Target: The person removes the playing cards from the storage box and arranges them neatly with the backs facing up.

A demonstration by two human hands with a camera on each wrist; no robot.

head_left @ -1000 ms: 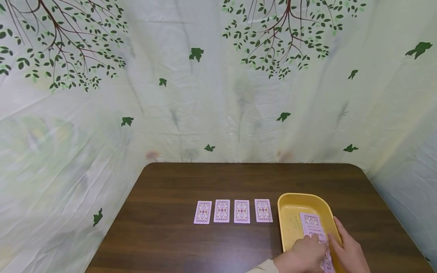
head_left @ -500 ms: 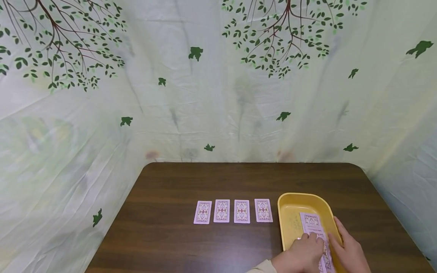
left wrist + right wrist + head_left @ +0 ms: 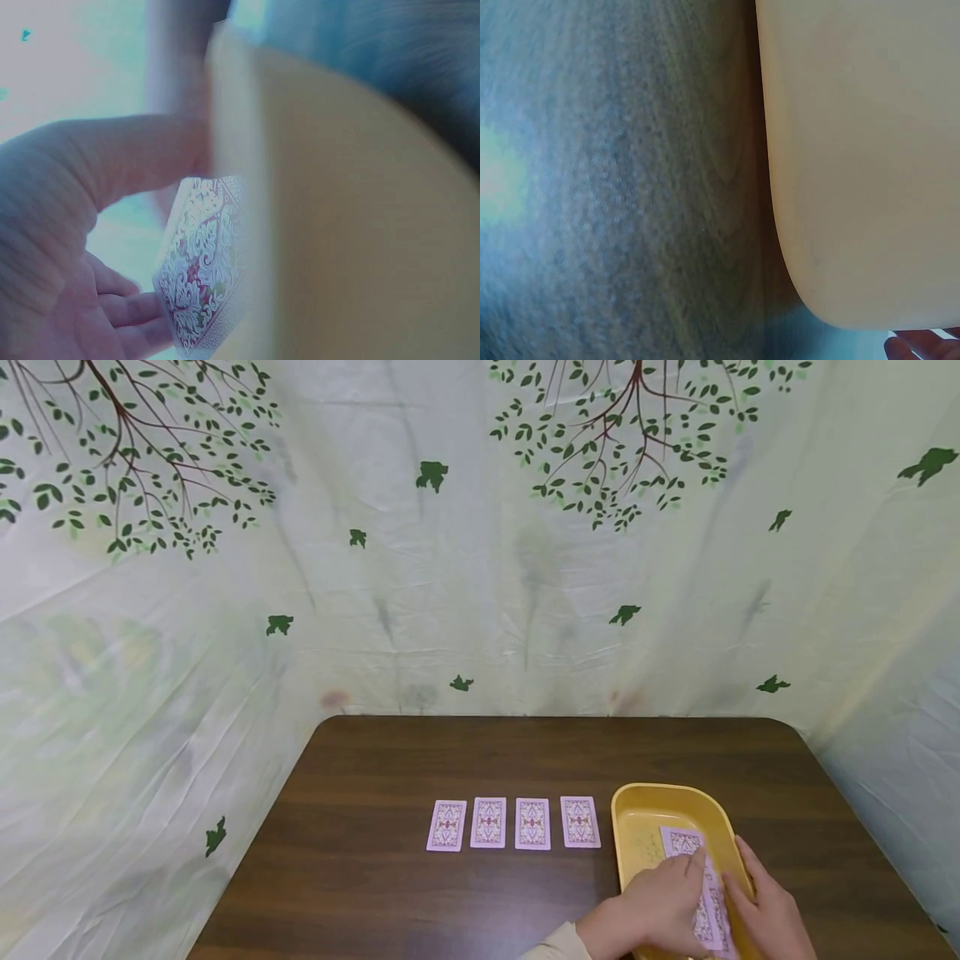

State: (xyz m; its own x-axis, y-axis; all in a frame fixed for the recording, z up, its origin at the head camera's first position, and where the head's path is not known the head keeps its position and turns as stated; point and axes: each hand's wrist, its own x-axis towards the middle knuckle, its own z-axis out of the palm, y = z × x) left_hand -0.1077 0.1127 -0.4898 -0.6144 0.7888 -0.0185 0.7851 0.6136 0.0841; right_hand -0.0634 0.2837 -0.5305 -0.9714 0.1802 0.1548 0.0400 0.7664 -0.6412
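A yellow tray [image 3: 652, 802] stands at the right of the table with purple-patterned playing cards [image 3: 682, 839] overlapping along its right side. My left hand [image 3: 660, 902] reaches over the tray from the left, holding a playing card [image 3: 202, 262] between thumb and fingers; much of that card is hidden. In the left wrist view the tray's wall [image 3: 352, 210] blocks the right half. My right hand [image 3: 772, 906] grips the tray's right rim, thumb on the inner side and fingers outside. The right wrist view shows mostly the tray's outer side [image 3: 870, 165].
Several playing cards [image 3: 532, 823] lie face down in a row left of the tray, spaced apart. They rest on a dark brown wooden table [image 3: 375, 893]. Behind the table hangs a pale curtain [image 3: 525, 568] printed with leaves and branches.
My left hand has shifted and turned over the cards in the tray, its fingers spreading from a bunched position. The right hand, tray and row of cards stay in place.
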